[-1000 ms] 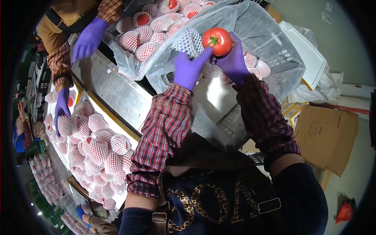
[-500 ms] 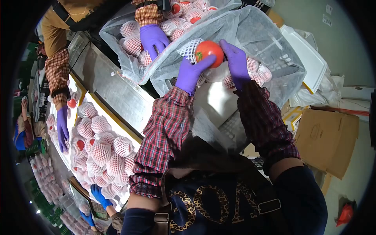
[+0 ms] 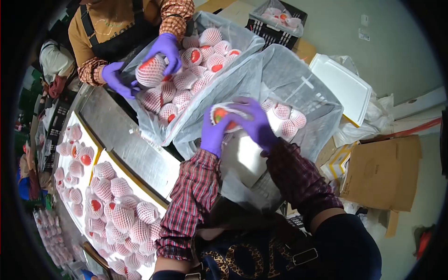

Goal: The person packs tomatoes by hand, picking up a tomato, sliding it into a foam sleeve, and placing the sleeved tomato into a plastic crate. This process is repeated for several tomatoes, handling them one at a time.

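A red tomato (image 3: 218,115) with its green stem end showing sits partly inside a white foam net (image 3: 240,113), held over a lined crate (image 3: 322,121). My left hand (image 3: 213,133), in a purple glove, is closed around the tomato from the left and below. From the right, my right hand (image 3: 254,122), also gloved, has its fingers bent over the net's top edge; they are a little blurred. Below my hands, a white sheet (image 3: 245,161) lies in the crate beside several netted tomatoes (image 3: 290,122).
Across from me, a co-worker's purple-gloved hands hold a netted tomato (image 3: 150,72) over another lined crate (image 3: 254,44) of netted tomatoes. A pile of netted tomatoes (image 3: 123,219) lies on the white table at left. At right are a white lid (image 3: 345,91) and cardboard box (image 3: 385,172).
My hands and the tomato have moved left and down, and the foam net now covers more of it. The co-worker's hands have come together on a netted tomato. My view has shifted.
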### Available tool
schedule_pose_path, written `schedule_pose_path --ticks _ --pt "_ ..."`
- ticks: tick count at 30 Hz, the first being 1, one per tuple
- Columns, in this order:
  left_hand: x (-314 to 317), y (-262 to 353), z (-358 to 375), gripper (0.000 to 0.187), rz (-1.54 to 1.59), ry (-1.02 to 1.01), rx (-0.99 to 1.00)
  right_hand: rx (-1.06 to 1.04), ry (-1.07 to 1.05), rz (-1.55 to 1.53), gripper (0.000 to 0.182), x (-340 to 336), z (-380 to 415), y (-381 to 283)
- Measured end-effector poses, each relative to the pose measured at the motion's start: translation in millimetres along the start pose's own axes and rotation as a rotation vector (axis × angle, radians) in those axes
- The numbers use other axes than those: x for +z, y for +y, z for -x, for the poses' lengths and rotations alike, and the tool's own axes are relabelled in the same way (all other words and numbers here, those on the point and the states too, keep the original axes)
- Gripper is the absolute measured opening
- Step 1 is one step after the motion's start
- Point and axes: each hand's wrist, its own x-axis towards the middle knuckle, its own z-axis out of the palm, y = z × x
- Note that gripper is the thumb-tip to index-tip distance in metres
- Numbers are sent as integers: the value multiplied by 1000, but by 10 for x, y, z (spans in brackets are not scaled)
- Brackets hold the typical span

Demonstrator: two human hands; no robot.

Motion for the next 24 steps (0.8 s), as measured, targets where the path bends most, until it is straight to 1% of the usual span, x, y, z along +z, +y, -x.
schedule_pose_path --ticks 1,2,3,4,5,6,7,8,9,11,12,13,14,15,16,17,18,19,20,21,22,23,24 --pt "116 330 120 47 18 26 -206 143 47 -278 45 115 24 -69" --pt "104 297 133 47 36 24 -257 286 95 -559 51 174 13 -143" --pt "71 231 123 47 51 19 -307 453 -65 -787 69 26 -37 -139" --pt "43 182 101 47 66 14 -357 481 -143 -760 70 -79 -22 0" --pt "34 168 82 50 96 -68 -333 506 -221 -731 71 -181 26 203" --pt "37 192 74 50 134 -86 -356 530 -302 -700 72 -314 35 342" --pt "33 211 62 51 174 -101 -380 534 -265 -623 72 -532 -52 293" --pt "28 222 43 51 217 -112 -405 507 -244 -339 73 -786 -198 244" --pt "27 240 23 49 261 -64 -456 461 -250 -269 70 -1046 -461 172" --pt "8 215 4 48 315 -56 -463 422 -78 -686 40 -1429 -992 543" --pt "-9 199 2 47 337 -52 -474 403 41 -821 38 -1639 -1309 772" --pt "-17 200 -3 46 331 -64 -487 368 237 -873 37 -1851 -1651 1029" --pt "-25 194 -20 45 336 -70 -489 284 414 -823 37 -2036 -1973 1314" --pt "-36 178 -38 45 341 -73 -494 159 564 -648 38 -2159 -2246 1638" --pt "-55 150 -33 44 345 -71 -507 363 473 -1320 48 -2230 -2369 1062" --pt "-60 159 -25 43 361 -74 -499 160 202 -644 37 -2235 -2231 872" --pt "-55 164 -6 43 359 -67 -500 -34 -94 23 46 -2160 -2055 812" --pt "-51 170 9 43 361 -57 -501 303 -264 -313 33 -1916 -1930 848" --pt "-46 174 -9 43 366 -53 -483 626 -424 -643 35 -1678 -1859 861" --pt "-58 162 -18 43 376 -51 -493 792 -770 -322 33 -1515 -1613 776" --pt "-46 172 -7 43 378 -47 -505 834 -1047 -379 32 -1303 -1352 864" --pt "-21 202 -11 44 379 -46 -509 834 -1198 -36 31 -1090 -1106 1218" --pt "-19 209 -14 44 379 -44 -512 726 -1407 370 28 -830 -845 1617"
